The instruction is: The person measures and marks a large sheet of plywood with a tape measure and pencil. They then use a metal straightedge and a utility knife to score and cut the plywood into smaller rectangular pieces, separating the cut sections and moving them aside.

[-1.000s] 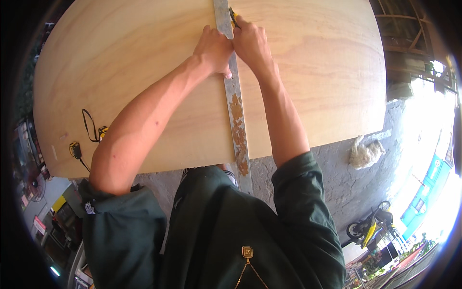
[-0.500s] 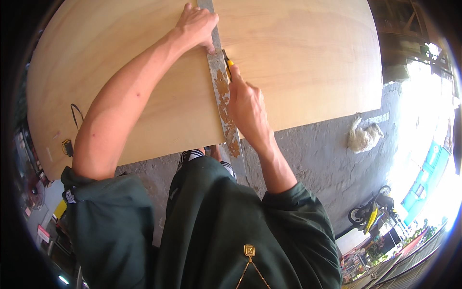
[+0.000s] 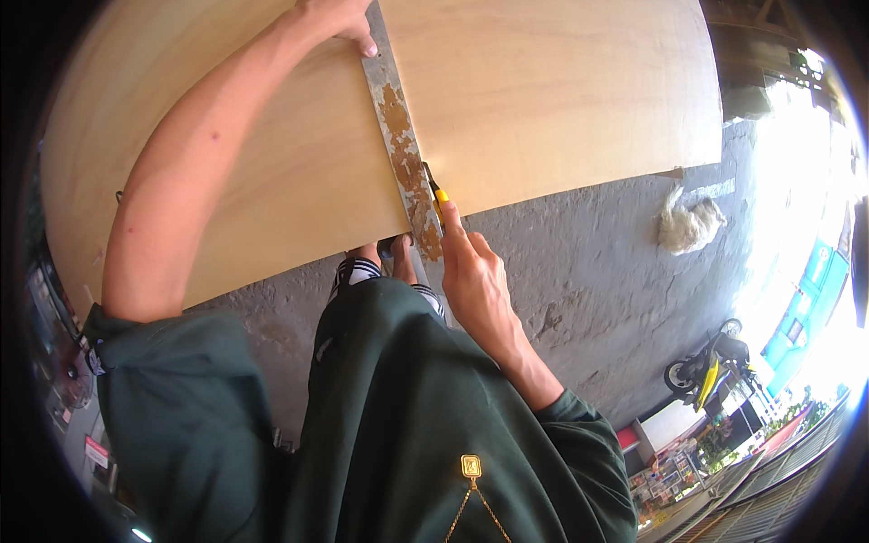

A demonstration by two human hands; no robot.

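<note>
A large plywood sheet (image 3: pixel 561 81) spans the far part of the view. Across it lies a long metal straightedge (image 3: pixel 385 81), its coating flaking to brown and its near end past the board's edge. At the top rim my left hand (image 3: pixel 339 16) holds the straightedge down, thumb on the metal; the other fingers are mostly cut off. My right hand (image 3: pixel 477 281) is closed round a yellow and black utility knife (image 3: pixel 440 194). Its blade end touches the sheet along the straightedge's right side, close to the near edge.
Below the board is a rough grey floor (image 3: pixel 579 271), with my feet (image 3: pixel 398 249) under the near edge. A fluffy pale animal (image 3: pixel 690 224) lies on the floor to the right. Farther right stands a yellow and black motorbike (image 3: pixel 711 373).
My right hand has drawn the knife toward me along the straightedge, nearer the board's edge. My left hand and the board appear higher in the picture.
</note>
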